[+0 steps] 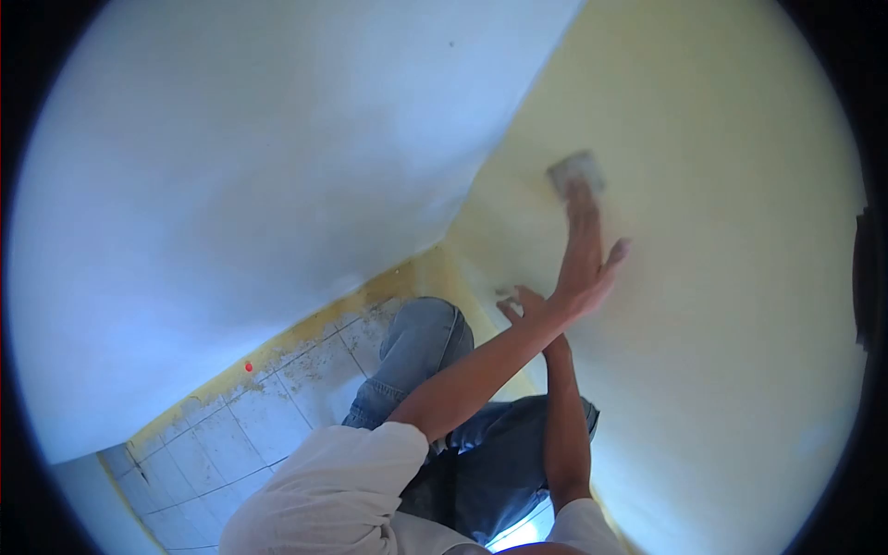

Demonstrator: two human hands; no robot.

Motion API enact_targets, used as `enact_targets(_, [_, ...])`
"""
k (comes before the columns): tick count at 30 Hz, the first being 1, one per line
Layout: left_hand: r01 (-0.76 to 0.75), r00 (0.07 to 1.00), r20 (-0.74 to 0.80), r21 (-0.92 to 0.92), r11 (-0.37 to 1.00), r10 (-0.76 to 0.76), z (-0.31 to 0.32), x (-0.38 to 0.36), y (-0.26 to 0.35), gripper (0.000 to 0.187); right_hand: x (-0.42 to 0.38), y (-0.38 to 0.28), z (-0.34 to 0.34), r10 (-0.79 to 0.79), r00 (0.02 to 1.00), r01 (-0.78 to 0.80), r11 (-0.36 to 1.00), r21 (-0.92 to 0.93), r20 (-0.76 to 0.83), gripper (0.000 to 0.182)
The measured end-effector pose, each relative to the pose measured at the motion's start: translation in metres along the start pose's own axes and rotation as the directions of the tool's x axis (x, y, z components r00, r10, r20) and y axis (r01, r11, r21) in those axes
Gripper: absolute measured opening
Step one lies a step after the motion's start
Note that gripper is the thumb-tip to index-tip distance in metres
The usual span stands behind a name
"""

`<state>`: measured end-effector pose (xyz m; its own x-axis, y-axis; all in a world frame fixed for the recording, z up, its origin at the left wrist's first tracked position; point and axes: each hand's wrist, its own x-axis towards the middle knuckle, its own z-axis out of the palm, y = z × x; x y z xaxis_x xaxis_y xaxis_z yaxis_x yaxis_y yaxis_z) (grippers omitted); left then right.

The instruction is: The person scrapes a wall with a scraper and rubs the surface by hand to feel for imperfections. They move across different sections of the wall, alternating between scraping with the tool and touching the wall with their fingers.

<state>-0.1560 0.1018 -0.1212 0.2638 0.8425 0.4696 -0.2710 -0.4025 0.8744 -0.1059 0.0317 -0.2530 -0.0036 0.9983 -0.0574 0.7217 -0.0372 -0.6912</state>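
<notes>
A small grey square pad point(577, 172) lies flat against the pale yellow wall point(721, 231), slightly blurred. My left hand point(585, 245) presses it there, with the fingers stretched over the pad and the thumb out to the right. My left forearm crosses over my right wrist. Lower and to the left, my right hand point(524, 302) is by the same wall near the corner, its fingers apart and nothing visible held in them. Part of that hand is hidden behind my left arm.
A white wall point(277, 166) meets the yellow one at a corner. Below it are a yellowish strip point(324, 319) and a tiled floor point(268, 416) with debris along the edge. A small red object point(248, 367) lies there. My bent knees point(425, 338) are close to the corner.
</notes>
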Motion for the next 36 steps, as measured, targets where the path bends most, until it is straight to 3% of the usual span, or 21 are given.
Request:
enact_targets(1, [-0.089, 0.995, 0.042, -0.041, 0.995, 0.091, -0.006, 0.009, 0.016, 0.104, -0.007, 0.006, 0.004, -0.007, 1.0, 0.007, 1.0, 0.0, -0.007, 0.042])
enact_targets(2, [-0.083, 0.996, 0.037, -0.046, 0.996, 0.084, -0.004, 0.007, 0.011, 0.106, -0.024, 0.005, 0.01, 0.032, 0.999, -0.032, 0.999, -0.002, -0.002, 0.041])
enact_targets(5, [0.178, 0.979, -0.115, 0.095, 0.979, -0.167, 0.033, -0.032, -0.079, 0.108, -0.013, 0.004, 0.0, 0.003, 0.999, -0.006, 0.997, -0.075, -0.039, 0.038])
enact_targets(6, [0.227, 0.964, -0.15, 0.042, 0.973, -0.219, 0.035, -0.03, -0.063, 0.108, -0.015, 0.009, -0.002, -0.019, 0.999, 0.014, 0.994, -0.107, -0.043, 0.037])
enact_targets(7, [0.096, 0.992, -0.09, 0.046, 0.994, -0.091, 0.031, -0.022, -0.045, 0.105, -0.02, 0.017, -0.006, -0.034, 0.998, 0.028, 0.99, -0.14, -0.043, 0.036])
enact_targets(9, [-0.147, 0.988, 0.06, 0.022, 0.989, 0.145, 0.006, 0.002, -0.007, 0.099, -0.023, 0.023, -0.023, 0.09, 0.994, -0.086, 0.994, 0.065, -0.058, 0.035])
enact_targets(10, [-0.315, 0.94, 0.151, 0.043, 0.948, 0.306, -0.011, 0.018, 0.025, 0.099, -0.029, 0.021, -0.026, 0.166, 0.985, -0.154, 0.972, 0.177, -0.055, 0.034])
enact_targets(13, [-0.263, 0.961, 0.147, 0.209, 0.942, 0.236, 0.01, 0.0, -0.039, 0.103, -0.037, 0.008, -0.032, 0.13, 0.981, -0.118, 0.988, 0.096, -0.143, 0.035])
enact_targets(14, [-0.139, 0.99, 0.055, 0.213, 0.967, 0.13, 0.013, -0.012, -0.058, 0.105, -0.035, 0.025, -0.02, 0.162, 0.967, -0.153, 0.986, 0.062, -0.197, 0.036])
enact_targets(17, [-0.058, 0.998, 0.002, 0.308, 0.95, 0.06, 0.009, -0.02, -0.057, 0.103, -0.032, 0.039, -0.008, 0.207, 0.971, -0.186, 0.969, 0.164, -0.117, 0.037])
enact_targets(20, [-0.143, 0.988, -0.013, 0.34, 0.93, 0.157, 0.003, -0.013, -0.061, 0.097, -0.03, 0.028, -0.011, 0.214, 0.972, -0.201, 0.97, 0.136, -0.092, 0.037])
enact_targets(23, [-0.082, 0.989, -0.119, 0.068, 0.994, 0.09, -0.013, 0.008, -0.07, 0.094, -0.024, 0.032, -0.015, 0.203, 0.979, -0.201, 0.975, -0.093, 0.006, 0.046])
enact_targets(26, [0.035, 0.988, -0.151, -0.056, 0.998, -0.043, -0.009, 0.02, -0.096, 0.099, -0.024, 0.022, -0.017, 0.066, 0.996, -0.07, 0.996, -0.055, -0.06, 0.04])
enact_targets(29, [0.028, 0.995, -0.1, 0.347, 0.937, 0.007, 0.006, 0.029, -0.093, 0.105, -0.029, 0.029, -0.016, 0.122, 0.989, -0.127, 0.991, -0.049, -0.088, 0.039])
enact_targets(32, [-0.055, 0.998, -0.02, 0.161, 0.985, 0.059, 0.003, 0.041, -0.068, 0.111, -0.03, 0.028, -0.018, 0.148, 0.985, -0.156, 0.983, -0.095, -0.089, 0.039])
enact_targets(35, [-0.175, 0.98, 0.145, 0.321, 0.931, 0.134, 0.008, 0.019, -0.092, 0.111, -0.035, 0.037, -0.012, 0.091, 0.992, -0.095, 0.994, -0.05, -0.083, 0.04])
enact_targets(36, [-0.112, 0.993, 0.081, 0.305, 0.946, 0.091, 0.01, 0.007, -0.111, 0.111, -0.034, 0.04, -0.012, 0.114, 0.991, -0.117, 0.992, -0.041, -0.072, 0.04])
